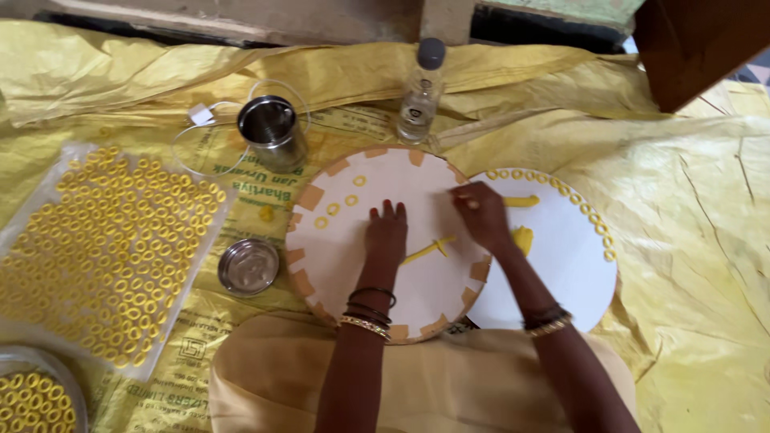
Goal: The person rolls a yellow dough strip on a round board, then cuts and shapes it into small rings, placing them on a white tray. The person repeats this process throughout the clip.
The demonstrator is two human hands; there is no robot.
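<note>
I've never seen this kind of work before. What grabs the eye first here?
Two round white boards lie side by side at the centre, the left hand flat on the nearer one and the right hand at their meeting edges. To the left, a clear sheet is packed with small yellow rings. All of it rests on yellow sacking.

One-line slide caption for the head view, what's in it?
Left hand flat on a round white board, right hand pinching yellow dough beside a ring-edged second board.
</note>
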